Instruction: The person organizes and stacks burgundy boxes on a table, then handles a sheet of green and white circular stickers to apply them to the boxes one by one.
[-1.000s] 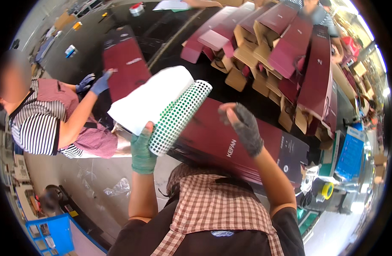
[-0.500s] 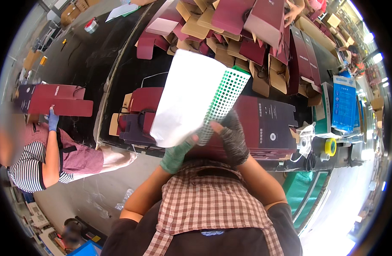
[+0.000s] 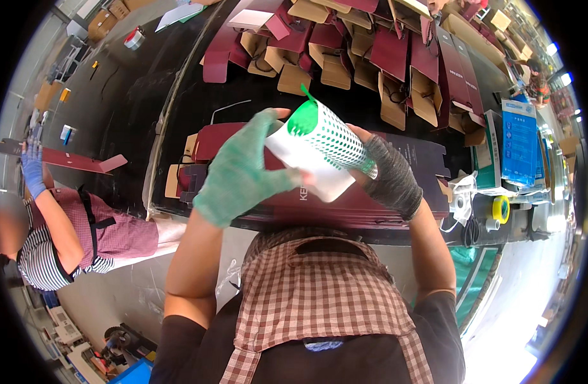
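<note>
Two gloved hands framed a short dotted roll [image 3: 338,141], white with rows of dots outside and green within, held up over the black table [image 3: 268,96]. The left hand [image 3: 239,169], in a pale green glove, was spread in a wide C, thumb and fingers well apart on either side of the roll's left end. Its bare thumb tip overlapped a plain white sheet [image 3: 303,160] along the roll's lower side; whether it pressed there could not be told. The right hand [image 3: 393,173], in a charcoal glove with bare fingertips, was curled around the roll's right end, grasping it.

Part of that right end was hidden by the right hand, and the left thumb tip was blurred. It was hard to make out whether sheet and roll were one piece. A green strip [image 3: 308,93] stuck up from the open end, where only green lining showed.

Beneath the hands lay a maroon carton [image 3: 345,208] with a dark end panel, its contents out of sight. Farther back, maroon boxes [image 3: 294,48] stood massed with tan flaps hanging open and dark cords at their mouths; their insides were too shadowed to read, and the upper edge cut several off. At far left, a co-worker's blue-gloved hand [image 3: 33,169] was beside a maroon cardboard piece [image 3: 70,159].
</note>
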Available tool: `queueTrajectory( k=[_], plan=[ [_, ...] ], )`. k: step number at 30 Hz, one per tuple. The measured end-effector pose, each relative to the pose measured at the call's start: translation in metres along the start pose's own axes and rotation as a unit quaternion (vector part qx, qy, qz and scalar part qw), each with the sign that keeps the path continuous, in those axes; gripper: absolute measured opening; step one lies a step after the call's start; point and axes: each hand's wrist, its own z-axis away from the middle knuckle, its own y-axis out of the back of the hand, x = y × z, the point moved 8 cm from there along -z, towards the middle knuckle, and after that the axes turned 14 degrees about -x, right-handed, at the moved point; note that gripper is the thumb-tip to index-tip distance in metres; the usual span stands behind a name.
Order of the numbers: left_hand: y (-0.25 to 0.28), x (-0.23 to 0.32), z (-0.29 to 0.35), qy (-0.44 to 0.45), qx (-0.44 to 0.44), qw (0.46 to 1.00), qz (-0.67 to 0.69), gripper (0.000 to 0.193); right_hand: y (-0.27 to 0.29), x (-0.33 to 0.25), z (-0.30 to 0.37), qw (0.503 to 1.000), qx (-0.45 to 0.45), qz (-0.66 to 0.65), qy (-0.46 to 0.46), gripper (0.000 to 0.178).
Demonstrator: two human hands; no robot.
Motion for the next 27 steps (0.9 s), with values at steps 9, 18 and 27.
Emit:
queueTrajectory(
  k=[9, 18, 27],
  plan=[
    [-0.061, -0.064, 0.005, 0.084, -0.067, 0.951, 0.289, 0.035, -0.021, 0.021, 0.009, 0.882, -0.006, -0.465, -0.070, 0.064],
    [-0.075, -0.065, 0.032, 0.083, -0.122, 0.944, 0.296, 0.029, -0.018, 0.043, 0.007, 0.926, 0.070, -0.343, -0.138, 0.041],
    [-0.055, -0.035, 0.027, -0.079, -0.058, 0.992, 0.077, 0.034, -0.034, 0.021, -0.013, 0.998, 0.037, 0.047, 0.011, 0.043]
  ],
)
